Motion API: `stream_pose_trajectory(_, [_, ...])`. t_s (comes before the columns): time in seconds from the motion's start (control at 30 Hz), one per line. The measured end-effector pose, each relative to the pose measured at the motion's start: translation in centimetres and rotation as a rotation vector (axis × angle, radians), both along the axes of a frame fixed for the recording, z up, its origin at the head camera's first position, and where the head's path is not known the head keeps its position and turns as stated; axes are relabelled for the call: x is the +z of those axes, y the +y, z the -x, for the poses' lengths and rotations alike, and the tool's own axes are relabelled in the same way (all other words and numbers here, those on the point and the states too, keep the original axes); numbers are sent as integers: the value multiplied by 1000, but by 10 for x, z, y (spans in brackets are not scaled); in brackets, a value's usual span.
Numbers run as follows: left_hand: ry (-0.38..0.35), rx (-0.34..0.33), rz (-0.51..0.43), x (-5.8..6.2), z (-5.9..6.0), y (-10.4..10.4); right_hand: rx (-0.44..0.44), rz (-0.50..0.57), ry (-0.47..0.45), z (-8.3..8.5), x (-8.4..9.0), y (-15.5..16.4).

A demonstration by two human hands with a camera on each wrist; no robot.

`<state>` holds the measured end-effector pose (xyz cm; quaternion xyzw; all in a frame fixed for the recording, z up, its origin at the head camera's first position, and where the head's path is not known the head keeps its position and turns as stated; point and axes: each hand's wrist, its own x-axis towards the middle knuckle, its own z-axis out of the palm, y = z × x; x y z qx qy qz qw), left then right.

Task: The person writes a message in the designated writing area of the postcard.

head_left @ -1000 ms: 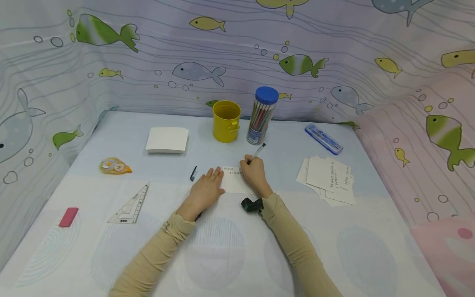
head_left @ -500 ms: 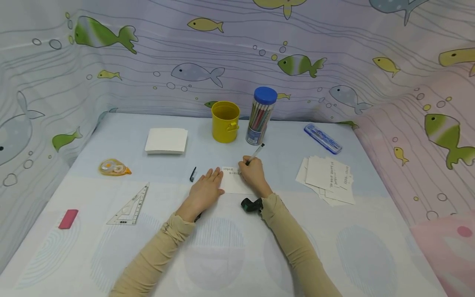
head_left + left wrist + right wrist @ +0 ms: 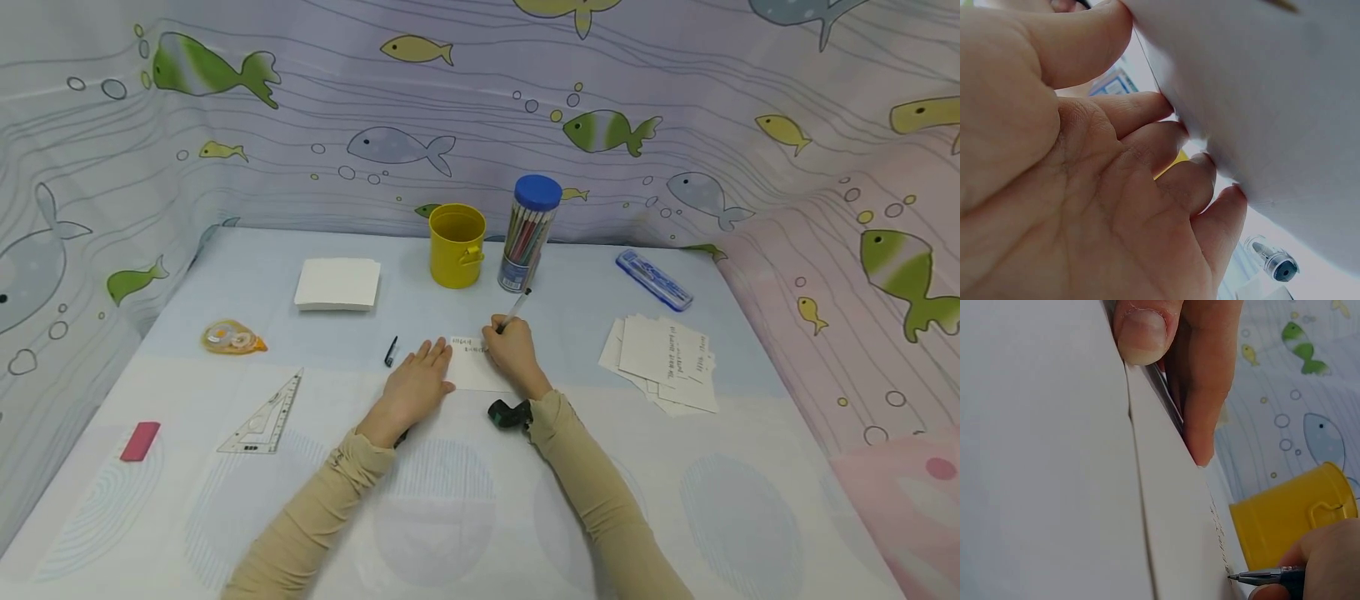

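Note:
My right hand [image 3: 517,350] grips a clear-barrelled pen [image 3: 516,308] with a dark end, over a small white card [image 3: 480,379]. Short lines of handwriting run along the card's upper part, too small to read. In the right wrist view, the tip of the pen [image 3: 1260,576] meets the card beside the writing. Fingers extended, my left hand [image 3: 416,383] rests at the card's left edge; in the left wrist view its fingertips touch the surface. Just left of that hand lies a black pen cap [image 3: 391,351].
Behind the hands stand a yellow bucket [image 3: 457,258] and a blue-lidded tub of pencils [image 3: 525,242]. A blank card stack [image 3: 337,285], correction tape [image 3: 232,337], set square [image 3: 266,421] and pink eraser [image 3: 139,442] lie left. Written cards [image 3: 645,350] and a blue case [image 3: 654,281] lie right.
The pen's upper end has tipped slightly to the left in my right hand. My left hand and the card have stayed in place.

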<state>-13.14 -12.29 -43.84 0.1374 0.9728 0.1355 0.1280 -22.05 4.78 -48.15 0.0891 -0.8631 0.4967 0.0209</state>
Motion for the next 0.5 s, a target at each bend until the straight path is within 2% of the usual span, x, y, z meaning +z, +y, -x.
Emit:
stream_pose_trajectory(0.27, [-7,-6,14,0,0,0,-11,35,11,0,-1,1])
stream_pose_trajectory(0.5, [2,-6,15,0,0,1,-9,10,7,0,0,1])
